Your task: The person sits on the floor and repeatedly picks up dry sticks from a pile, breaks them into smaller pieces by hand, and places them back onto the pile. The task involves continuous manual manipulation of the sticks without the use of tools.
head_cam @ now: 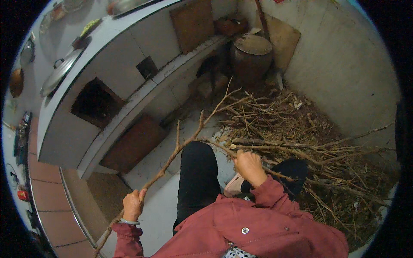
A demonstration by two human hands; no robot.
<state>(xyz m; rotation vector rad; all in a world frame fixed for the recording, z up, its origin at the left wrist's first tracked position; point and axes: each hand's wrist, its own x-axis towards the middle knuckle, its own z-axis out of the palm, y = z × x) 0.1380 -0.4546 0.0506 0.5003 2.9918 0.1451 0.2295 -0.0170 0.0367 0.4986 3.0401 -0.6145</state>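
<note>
My left hand (132, 206), with a pale bracelet at its wrist, is closed around a long forked dry branch (165, 166). The branch slants from the lower left, past my knee, to thin twigs near the brushwood. My right hand (251, 166) grips a thinner stick (280, 175), which sticks out on both sides of the fist. Around my knee this stick comes close to the forked branch; whether the two are joined I cannot tell. Beside my right hand, a heap of dry sticks and brushwood (274, 119) covers the floor.
A tiled stove (129, 61) with a dark square firebox opening (96, 102) curves along the left. On its top sits a large metal lid (63, 74). A lidded barrel-like vat (251, 61) stands in the far corner. A bare wall (342, 64) bounds the right side.
</note>
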